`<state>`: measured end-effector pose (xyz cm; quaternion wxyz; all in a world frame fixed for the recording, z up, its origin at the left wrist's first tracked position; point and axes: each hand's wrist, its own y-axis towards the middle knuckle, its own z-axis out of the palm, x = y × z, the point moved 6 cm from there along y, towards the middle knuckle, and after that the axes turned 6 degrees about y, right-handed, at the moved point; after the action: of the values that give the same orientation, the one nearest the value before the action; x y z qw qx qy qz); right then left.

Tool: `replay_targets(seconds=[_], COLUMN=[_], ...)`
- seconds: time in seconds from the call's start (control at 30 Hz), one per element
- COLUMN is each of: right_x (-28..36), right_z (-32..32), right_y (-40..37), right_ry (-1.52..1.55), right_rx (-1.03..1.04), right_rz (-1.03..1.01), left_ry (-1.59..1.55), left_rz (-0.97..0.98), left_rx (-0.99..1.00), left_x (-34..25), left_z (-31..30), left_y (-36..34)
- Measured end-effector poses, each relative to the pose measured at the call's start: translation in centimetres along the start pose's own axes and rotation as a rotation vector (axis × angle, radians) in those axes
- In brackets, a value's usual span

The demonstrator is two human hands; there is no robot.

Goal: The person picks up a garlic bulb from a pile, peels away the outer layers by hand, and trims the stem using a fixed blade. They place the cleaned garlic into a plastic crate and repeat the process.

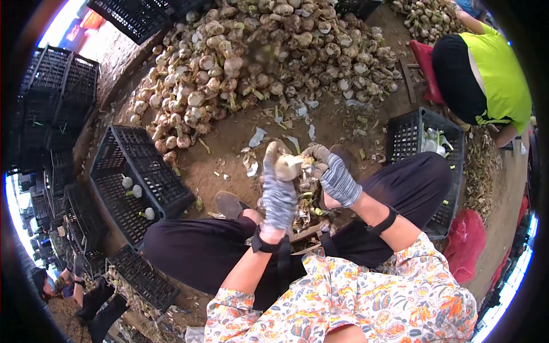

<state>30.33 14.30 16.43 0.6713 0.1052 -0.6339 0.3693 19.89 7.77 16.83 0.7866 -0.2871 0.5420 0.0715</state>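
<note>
Both my hands wear grey striped gloves and meet around one garlic bulb [287, 167] in front of my knees. My left hand [278, 188] is wrapped round the bulb from the left. The closed fingers of my right hand [334, 174] are at the stem side of the bulb, pinching its stem or skin; the exact contact is too small to tell. Loose peels and trimmings [306, 197] lie on the ground beneath. Beyond my hands rises a big heap of untrimmed garlic [229, 63].
A black crate [166, 177] with several white bulbs stands at left, another crate [406, 134] with garlic at right. A red net bag [466, 240] lies beside it. A person in a yellow-green top [497, 74] is at upper right, another person [74, 291] at lower left. Stacked crates [54, 91] stand far left.
</note>
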Motion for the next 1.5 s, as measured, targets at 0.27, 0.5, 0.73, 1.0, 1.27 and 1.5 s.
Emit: replay_targets(seconds=[0.27,0.5,0.73,1.0,1.27,1.5], right_x=[2.2,1.6,3.5,2.6,1.7,1.9], right_z=[-0.1,0.2,1.6,-4.8,-0.5,-1.2], right_y=[-0.5,-0.1,-0.2,1.6,1.1,0.5], right_ry=[0.667,0.185,0.379,-0.083,-0.423,0.211], right_rx=[0.069,-0.014,0.053,-0.176,-0.104,0.108], right_rz=[0.103,-0.06,-0.138,0.116,-0.145,0.227], left_ry=[-0.336,-0.403,-0.187,-0.419,-0.24,-0.267], left_rz=[-0.509,-0.095,-0.032,-0.142,-0.197,-0.18], left_rx=[0.28,0.082,0.09,0.227,0.143,0.035], left_x=[-0.1,1.3,-0.4,-2.0,1.1,1.2], left_z=[-0.1,-1.1,-2.0,-0.3,-1.3,-1.7], left_y=[-0.3,1.6,1.5,0.5,1.1,1.3])
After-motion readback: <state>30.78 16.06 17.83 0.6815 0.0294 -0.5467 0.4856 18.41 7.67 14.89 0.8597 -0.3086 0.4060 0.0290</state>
